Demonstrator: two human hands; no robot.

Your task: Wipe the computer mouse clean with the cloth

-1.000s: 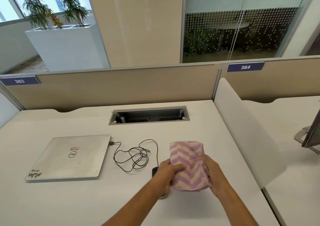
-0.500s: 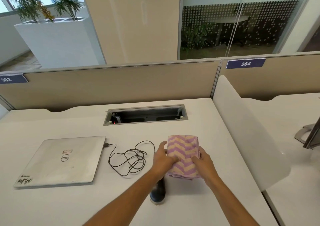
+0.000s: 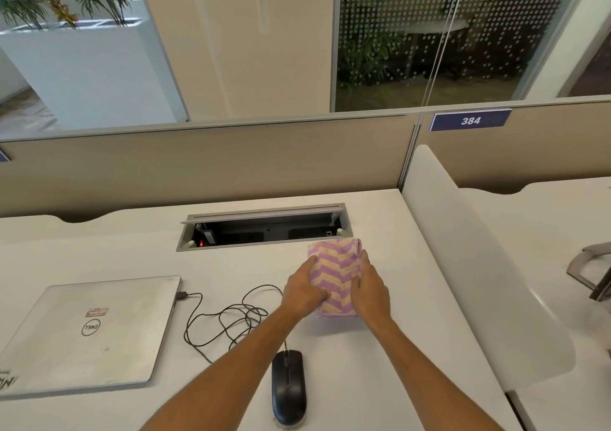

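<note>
Mouse: black, wired, flat on the white desk near the front edge, between the two forearms, untouched. Cloth: pink and cream chevron, folded, further back on the desk, close to the open cable tray, well apart from the mouse. Left hand closed on the cloth's left edge, fingers curled over the fabric, thumb hidden; right hand pressed against the right edge, fingers laid along it. Whether lifted or resting on the desk, hard to tell. No wiping begun, by the look of it; probably folding or gathering into a pad first. Cable in loose tangled loops between mouse and closed laptop, plugged into the laptop's side. Risks from here: a loop snagged by a forearm or by the cloth on the way back, dragging the mouse or tugging the plug; mouse sliding toward the near edge under a one-handed wipe, being light and unsteadied; folded cloth opening out and draping over the cord. Safer with one hand steadying the mouse and the other wiping.
</note>
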